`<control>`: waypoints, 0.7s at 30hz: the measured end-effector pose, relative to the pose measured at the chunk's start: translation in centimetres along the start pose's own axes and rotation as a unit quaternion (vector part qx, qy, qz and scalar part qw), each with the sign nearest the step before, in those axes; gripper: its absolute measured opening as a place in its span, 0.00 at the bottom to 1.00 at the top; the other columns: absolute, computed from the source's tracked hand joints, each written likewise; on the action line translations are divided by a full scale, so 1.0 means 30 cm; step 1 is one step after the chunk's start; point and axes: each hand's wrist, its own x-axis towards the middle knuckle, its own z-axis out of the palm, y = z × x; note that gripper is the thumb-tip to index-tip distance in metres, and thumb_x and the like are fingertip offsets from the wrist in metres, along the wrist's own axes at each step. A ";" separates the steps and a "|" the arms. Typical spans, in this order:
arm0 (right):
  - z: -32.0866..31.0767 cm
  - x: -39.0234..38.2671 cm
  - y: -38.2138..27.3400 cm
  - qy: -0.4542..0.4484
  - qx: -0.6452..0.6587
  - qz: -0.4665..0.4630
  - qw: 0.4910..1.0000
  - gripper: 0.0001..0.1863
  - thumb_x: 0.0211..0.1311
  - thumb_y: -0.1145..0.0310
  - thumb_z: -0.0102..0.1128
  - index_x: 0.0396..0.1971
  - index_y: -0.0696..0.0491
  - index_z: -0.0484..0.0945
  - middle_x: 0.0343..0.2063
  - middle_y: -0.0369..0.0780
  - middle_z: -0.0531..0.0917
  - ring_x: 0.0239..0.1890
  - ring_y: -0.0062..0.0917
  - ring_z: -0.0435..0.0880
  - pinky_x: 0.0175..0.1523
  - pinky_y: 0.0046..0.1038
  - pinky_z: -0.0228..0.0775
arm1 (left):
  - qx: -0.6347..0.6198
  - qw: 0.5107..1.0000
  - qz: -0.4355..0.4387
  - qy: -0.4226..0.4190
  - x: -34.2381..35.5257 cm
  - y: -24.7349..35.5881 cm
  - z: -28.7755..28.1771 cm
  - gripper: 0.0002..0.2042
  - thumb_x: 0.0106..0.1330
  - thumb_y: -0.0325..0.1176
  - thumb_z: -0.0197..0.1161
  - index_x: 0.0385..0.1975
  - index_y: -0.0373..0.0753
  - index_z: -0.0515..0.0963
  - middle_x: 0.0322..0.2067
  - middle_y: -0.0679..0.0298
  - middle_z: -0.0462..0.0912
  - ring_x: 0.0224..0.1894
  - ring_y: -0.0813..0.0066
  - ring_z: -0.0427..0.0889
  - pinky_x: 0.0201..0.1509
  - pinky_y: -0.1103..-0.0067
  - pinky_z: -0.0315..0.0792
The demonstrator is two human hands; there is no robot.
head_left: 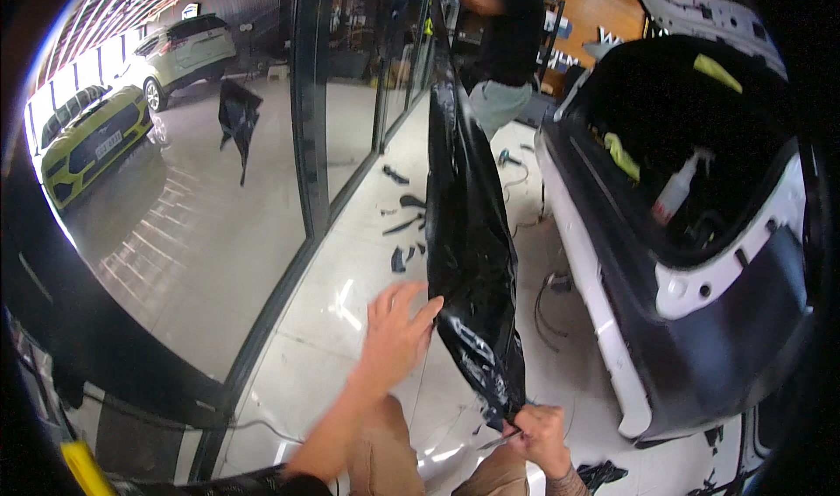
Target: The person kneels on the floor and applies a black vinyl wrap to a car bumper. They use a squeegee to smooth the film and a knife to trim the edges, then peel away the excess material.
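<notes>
A long sheet of glossy black film (pixel 472 207) stretches lengthwise in front of me, wrinkled toward my end. My right hand (pixel 540 436) is closed at its near, bunched end. A thin, pointed metallic piece (pixel 500 441) juts leftward from that hand; its kind cannot be made out. My left hand (pixel 398 334) is at the film's left edge, fingers apart, with the thumb side touching it. At the far end, another person (pixel 507 41) in a dark shirt has arms raised near the film's top.
To the right stands a white car body (pixel 595 295) with its rear open, a spray bottle (pixel 678 185) and yellow cloths inside. Glass panels (pixel 219 260) line the left. Black scraps (pixel 398 260) lie on the pale tiled floor, and a corded tool (pixel 507 157) sits farther off.
</notes>
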 end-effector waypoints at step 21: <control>-0.912 1.201 -0.306 0.105 0.148 0.039 0.983 0.16 0.42 0.76 0.66 0.11 0.56 0.64 0.11 0.42 0.67 0.11 0.35 0.68 0.17 0.32 0.56 | -0.492 0.766 -0.414 -0.005 0.872 0.232 -0.517 0.14 0.61 0.33 0.65 0.41 0.33 0.73 0.32 0.58 0.79 0.36 0.71 0.81 0.38 0.76 0.75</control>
